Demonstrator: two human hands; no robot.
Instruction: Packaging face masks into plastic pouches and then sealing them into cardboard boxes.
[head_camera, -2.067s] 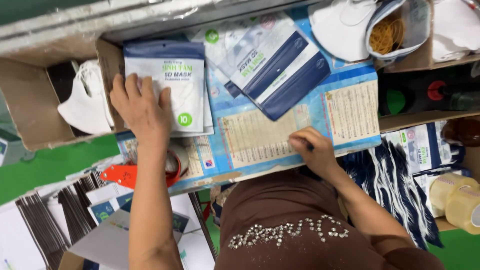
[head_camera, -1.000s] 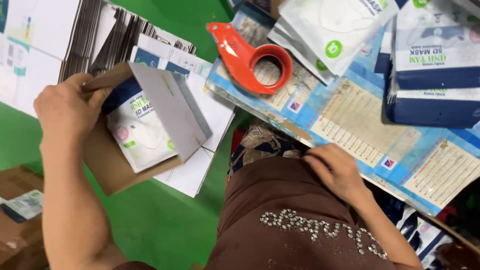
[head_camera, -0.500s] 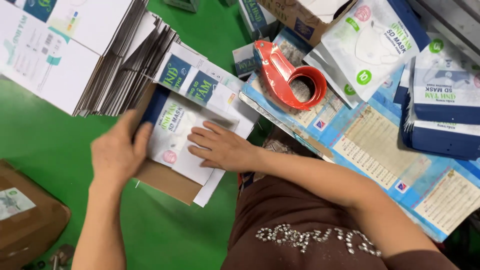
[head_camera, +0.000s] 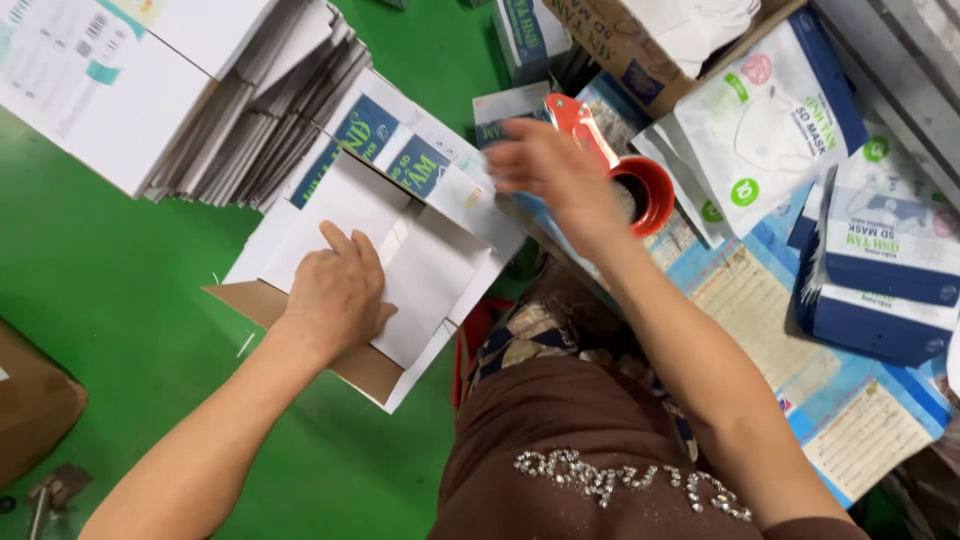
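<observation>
I see my left hand lying flat, fingers spread, pressing down the closed white flaps of a carton; the carton is smooth white card with blue printed panels on its far side and brown board showing at its near edge, and it rests on the green floor with its long axis running from lower left to upper right; my right hand is blurred, fingers loosely open and holding nothing, just over the red tape dispenser, whose handle points up-left; beyond it lie glossy mask packets, white above and dark blue below, with round green labels; flattened white cartons are stacked at upper left.
</observation>
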